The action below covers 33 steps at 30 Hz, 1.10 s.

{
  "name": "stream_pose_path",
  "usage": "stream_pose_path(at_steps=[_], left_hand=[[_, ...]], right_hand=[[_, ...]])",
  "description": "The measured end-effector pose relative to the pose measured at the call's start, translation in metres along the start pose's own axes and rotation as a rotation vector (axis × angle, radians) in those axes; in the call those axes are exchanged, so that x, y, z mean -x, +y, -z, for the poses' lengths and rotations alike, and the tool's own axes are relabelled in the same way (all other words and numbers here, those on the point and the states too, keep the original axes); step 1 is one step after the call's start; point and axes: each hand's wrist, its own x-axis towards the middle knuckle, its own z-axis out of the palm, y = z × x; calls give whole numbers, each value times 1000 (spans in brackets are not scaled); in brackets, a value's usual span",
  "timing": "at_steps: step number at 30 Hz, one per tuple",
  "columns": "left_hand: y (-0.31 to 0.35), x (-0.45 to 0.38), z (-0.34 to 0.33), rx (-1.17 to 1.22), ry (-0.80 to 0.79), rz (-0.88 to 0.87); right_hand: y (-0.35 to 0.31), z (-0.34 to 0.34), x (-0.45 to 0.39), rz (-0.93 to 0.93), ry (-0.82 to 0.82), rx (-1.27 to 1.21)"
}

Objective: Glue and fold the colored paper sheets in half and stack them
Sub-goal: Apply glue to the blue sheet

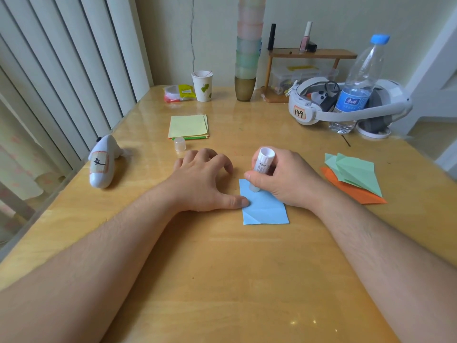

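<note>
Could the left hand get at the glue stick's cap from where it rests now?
Probably yes. The left hand only pins the blue paper with its thumb, and the cap stands on bare table just beyond its fingers, nothing between.

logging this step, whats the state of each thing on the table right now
glue stick: uncapped, tip down on the blue paper
glue cap: off, standing on the table
blue paper: flat, creased, pinned by the left thumb
left hand: thumb presses the paper
right hand: grips the glue stick
yellow stack: flat, unfolded
green and orange papers: folded, piled
water bottle: capped, upright
</note>
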Motion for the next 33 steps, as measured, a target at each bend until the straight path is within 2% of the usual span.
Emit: stream_pose_path(at_steps=[24,29,33], left_hand=[[0,0,1,-6,-22,-1],[1,0,1,-6,-22,-1],[1,0,0,-17,-9,-3]], right_hand=[[12,19,7,-88,44,79],[15,21,3,-102,212,-65],[3,8,3,-35,160,-94]])
